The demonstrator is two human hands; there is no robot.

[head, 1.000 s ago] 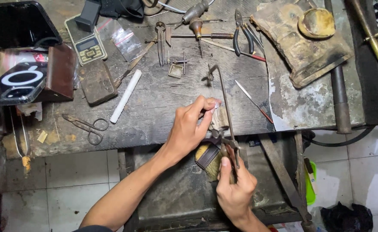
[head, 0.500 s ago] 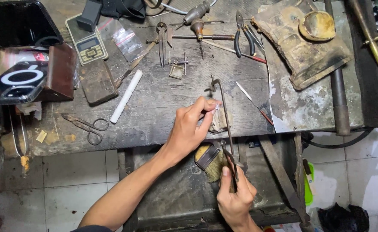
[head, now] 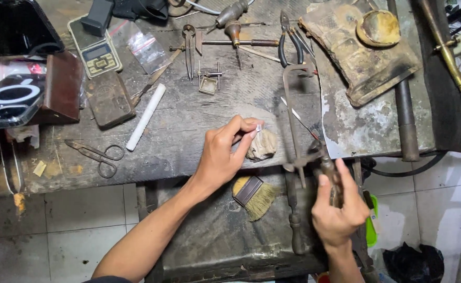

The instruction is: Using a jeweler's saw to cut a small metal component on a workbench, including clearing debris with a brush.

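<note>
The left hand (head: 222, 157) pinches a tiny pale piece (head: 258, 128) against a worn peg (head: 262, 145) at the surface (head: 188, 141) edge. The right hand's (head: 337, 212) grip wraps a saw frame's (head: 293, 118) handle. A clear red-striped bag (head: 145, 50) lies beside a small scale (head: 95, 52).

Grey pocket scale (head: 95, 51) with small screen, clear plastic bags (head: 144, 44) beside it, top left.

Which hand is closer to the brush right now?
Left. The left hand pinches a small piece at the bench edge just above and left of the brush. The right hand grips the saw frame further off to its right.
</note>
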